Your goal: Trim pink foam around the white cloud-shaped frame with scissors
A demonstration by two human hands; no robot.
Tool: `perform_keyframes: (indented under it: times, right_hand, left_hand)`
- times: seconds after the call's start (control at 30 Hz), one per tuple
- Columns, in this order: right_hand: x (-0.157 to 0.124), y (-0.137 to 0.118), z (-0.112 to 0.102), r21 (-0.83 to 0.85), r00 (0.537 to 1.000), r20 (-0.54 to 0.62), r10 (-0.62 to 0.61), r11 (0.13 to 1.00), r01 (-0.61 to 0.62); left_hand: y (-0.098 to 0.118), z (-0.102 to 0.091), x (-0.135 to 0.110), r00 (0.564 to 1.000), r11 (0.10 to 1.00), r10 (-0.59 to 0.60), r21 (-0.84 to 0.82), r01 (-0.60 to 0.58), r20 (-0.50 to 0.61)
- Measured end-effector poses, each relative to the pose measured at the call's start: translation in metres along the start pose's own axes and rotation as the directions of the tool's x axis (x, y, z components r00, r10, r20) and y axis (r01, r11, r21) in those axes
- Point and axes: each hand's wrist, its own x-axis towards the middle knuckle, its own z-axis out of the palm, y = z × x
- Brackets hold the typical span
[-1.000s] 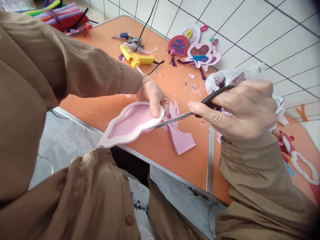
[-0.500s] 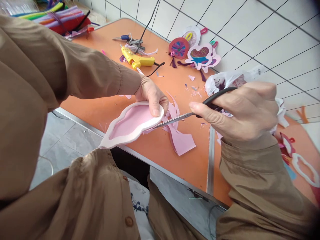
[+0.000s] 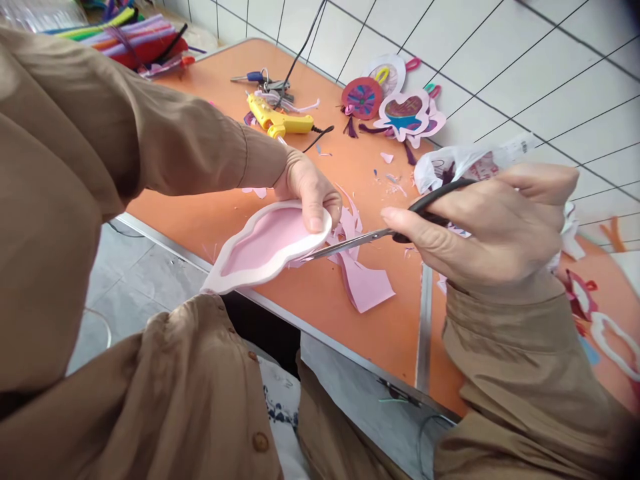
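Note:
My left hand pinches the right end of a pink foam cutout with a raised white wavy border, thumb on top and fingers beneath. The piece is tilted above the table's front edge, its narrow end near my shirt. My right hand is closed around the black handles of a pair of scissors. Their blades point left and lie against the lower right edge of the cutout, where a thin pink sliver sticks out. Pink foam scraps lie on the table just below the blades.
On the orange table a yellow glue gun lies beside a bunch of keys. Finished foam ornaments rest against the tiled wall. A plastic bag sits behind my right hand. Pipe cleaners are piled at the far left.
My right hand has opened its fingers a little and shifted slightly right with the scissors. The left hand keeps its hold on the cutout. The whole view has moved slightly.

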Motion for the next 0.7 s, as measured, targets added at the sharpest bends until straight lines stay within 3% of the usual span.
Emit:
perform_keyframes:
  times: [0.03, 0.07, 0.1, 0.13, 0.3, 0.47, 0.6, 0.7]
  right_hand:
    - [-0.0002, 0.0001, 0.0000, -0.001, 1.000, -0.003, -0.003, 1.000, 0.003]
    - [-0.0006, 0.0003, 0.0000, -0.001, 1.000, -0.004, -0.003, 1.000, 0.003]
    - [-0.0013, 0.0005, 0.0000, -0.001, 1.000, -0.005, -0.004, 1.000, 0.004]
    - [-0.0021, 0.0008, 0.0001, -0.002, 1.000, -0.009, -0.004, 1.000, 0.004]
    - [-0.0062, 0.0017, 0.0011, -0.017, 1.000, -0.003, 0.008, 1.000, -0.008]
    - [-0.0015, 0.0012, 0.0023, -0.022, 1.000, -0.024, -0.008, 1.000, 0.008]
    - [0.0026, -0.0001, 0.0022, -0.024, 1.000, -0.021, -0.021, 1.000, 0.020]
    - [0.0018, -0.0013, 0.0019, -0.002, 1.000, -0.005, -0.018, 1.000, 0.018]
  left_hand:
    - [0.0016, -0.0016, 0.0023, 0.963, 0.989, -0.145, 0.017, 0.145, 0.227]
    - [0.0032, -0.0026, 0.0040, 0.895, 0.970, -0.233, 0.025, 0.242, 0.381]
    - [0.0045, -0.0030, 0.0050, 0.829, 0.951, -0.280, 0.026, 0.307, 0.485]
    - [0.0057, -0.0030, 0.0056, 0.792, 0.940, -0.292, 0.010, 0.340, 0.536]
    - [0.0087, -0.0003, 0.0051, 0.802, 0.928, -0.308, -0.024, 0.372, 0.512]
    - [0.0090, -0.0001, 0.0054, 0.835, 0.914, -0.370, -0.003, 0.406, 0.408]
    - [0.0081, -0.0006, 0.0058, 0.825, 0.943, -0.308, 0.039, 0.331, 0.474]
    - [0.0079, 0.0002, 0.0062, 0.850, 0.950, -0.290, 0.027, 0.310, 0.439]
